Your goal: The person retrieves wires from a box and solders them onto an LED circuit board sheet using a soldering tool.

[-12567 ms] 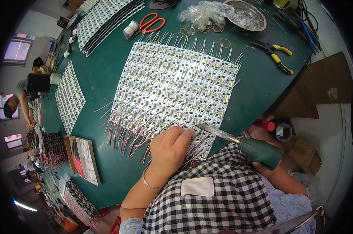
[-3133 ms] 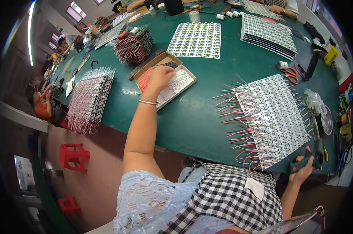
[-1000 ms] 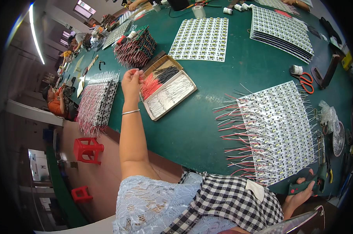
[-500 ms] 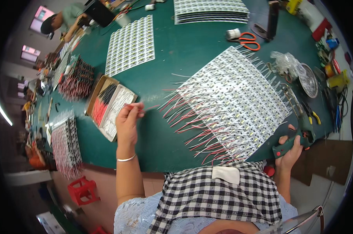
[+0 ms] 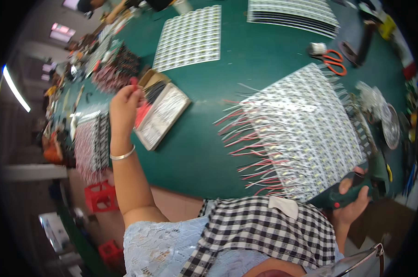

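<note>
My left hand (image 5: 124,104) is closed in a pinch, with a blurred bit of red wire (image 5: 134,81) at its fingertips. It is raised over the left side of a cardboard box (image 5: 152,78) of black, red and white wires (image 5: 168,111). My right hand (image 5: 355,205) is wrapped round a dark green soldering gun (image 5: 340,196) with a red button, at the table's near right edge; its tip is not clear. Beside it lies a white sheet of small circuit boards (image 5: 306,124), with red, white and dark wires sticking out along its left side.
A bare board sheet (image 5: 188,39) lies at the back, and stacked sheets (image 5: 294,16) are farther right. Orange-handled scissors (image 5: 333,62) and a round metal dish (image 5: 390,126) are on the right. Wired board stacks (image 5: 91,143) stand at left, near red stools (image 5: 101,196). Someone works at the far left.
My left hand has moved left and away from me, over the wire box, with the red wire. The view has swung left; my right hand still grips the soldering gun.
</note>
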A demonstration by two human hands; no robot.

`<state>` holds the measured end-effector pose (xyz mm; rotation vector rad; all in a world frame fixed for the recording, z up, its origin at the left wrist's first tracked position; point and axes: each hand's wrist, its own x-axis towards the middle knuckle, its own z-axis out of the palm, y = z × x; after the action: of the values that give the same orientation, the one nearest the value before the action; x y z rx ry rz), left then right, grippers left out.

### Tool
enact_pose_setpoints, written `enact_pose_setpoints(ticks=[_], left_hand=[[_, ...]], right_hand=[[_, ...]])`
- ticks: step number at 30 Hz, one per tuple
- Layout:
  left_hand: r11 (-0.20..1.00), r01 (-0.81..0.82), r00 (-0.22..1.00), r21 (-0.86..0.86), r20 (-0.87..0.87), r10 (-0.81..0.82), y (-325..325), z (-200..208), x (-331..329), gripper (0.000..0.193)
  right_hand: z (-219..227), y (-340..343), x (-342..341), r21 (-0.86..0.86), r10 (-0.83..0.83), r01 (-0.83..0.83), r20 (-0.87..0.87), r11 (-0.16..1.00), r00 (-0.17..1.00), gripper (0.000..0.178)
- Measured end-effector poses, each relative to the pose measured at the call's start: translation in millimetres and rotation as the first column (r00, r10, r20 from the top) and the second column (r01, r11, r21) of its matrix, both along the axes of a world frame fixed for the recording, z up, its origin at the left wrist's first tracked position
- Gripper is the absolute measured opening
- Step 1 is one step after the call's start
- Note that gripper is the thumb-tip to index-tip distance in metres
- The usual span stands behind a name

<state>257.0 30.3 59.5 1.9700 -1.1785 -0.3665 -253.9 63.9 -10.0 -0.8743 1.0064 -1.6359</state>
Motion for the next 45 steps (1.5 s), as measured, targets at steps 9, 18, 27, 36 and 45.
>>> enact_pose_setpoints(ticks=[9,18,27,36,45], left_hand=[[0.922,-0.153,0.976,0.357,0.2,0.084,16,-37,89,0.019],[0.969,-0.145,0.988,0.199,-0.015,0.151,14,-7,81,0.018],[0.93,0.315,0.889,0.189,-0.403,-0.219,-3,-8,-81,0.019],[0.301,0.951,0.047,-0.072,-0.928,-0.37,3,-51,-270,0.018],[0.339,0.941,0.104,0.016,-0.964,-0.243,-13,-57,-286,0.019]], right_hand=[[-3,4,-2,0.108,0.108,-0.106,-0.018,0.988,0.994,0.045],[-5,8,3,0.147,0.059,-0.048,-0.067,0.988,0.996,0.043],[1,9,15,0.068,0.04,-0.035,-0.063,0.997,0.997,0.045],[12,-2,49,-0.066,0.388,-0.415,-0.248,0.908,0.888,0.059],[7,0,28,0.008,0.398,-0.432,-0.405,0.902,0.824,0.042]])
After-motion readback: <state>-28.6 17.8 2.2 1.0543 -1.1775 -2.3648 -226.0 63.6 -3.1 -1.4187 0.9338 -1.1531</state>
